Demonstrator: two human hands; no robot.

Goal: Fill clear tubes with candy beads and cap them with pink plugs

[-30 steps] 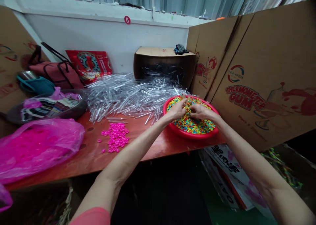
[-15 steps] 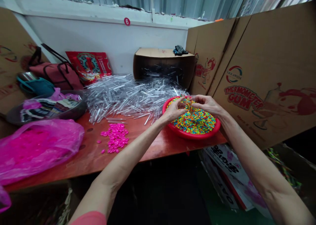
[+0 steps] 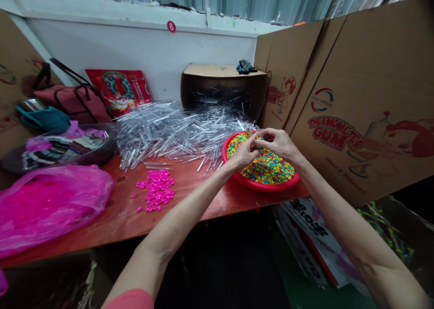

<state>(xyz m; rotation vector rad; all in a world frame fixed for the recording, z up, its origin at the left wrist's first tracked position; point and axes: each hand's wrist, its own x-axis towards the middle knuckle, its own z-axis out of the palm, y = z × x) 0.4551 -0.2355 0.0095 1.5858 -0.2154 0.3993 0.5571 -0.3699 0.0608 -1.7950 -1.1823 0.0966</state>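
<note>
Though pinched closed, left hand (image 3: 244,151) touches right hand (image 3: 278,142).

Basin (image 3: 258,185): is showing solid red along its rim.
Candies (image 3: 269,169): are mixing yellow, green, orange and blue in a speckled heap.
Small loose pieces (image 3: 156,192): are showing hot pink.
Tubes (image 3: 176,130): are lying clear, glinting silvery white.
Plastic bag (image 3: 50,205): is glowing translucent magenta.
Bench (image 3: 193,196): is shining glossy reddish brown.
Cartons (image 3: 369,73): are showing plain brown with red lettering and red cartoon prints.
Wall (image 3: 142,55): is showing white, carrying a round red sticker (image 3: 171,26) with a white 6.
</note>
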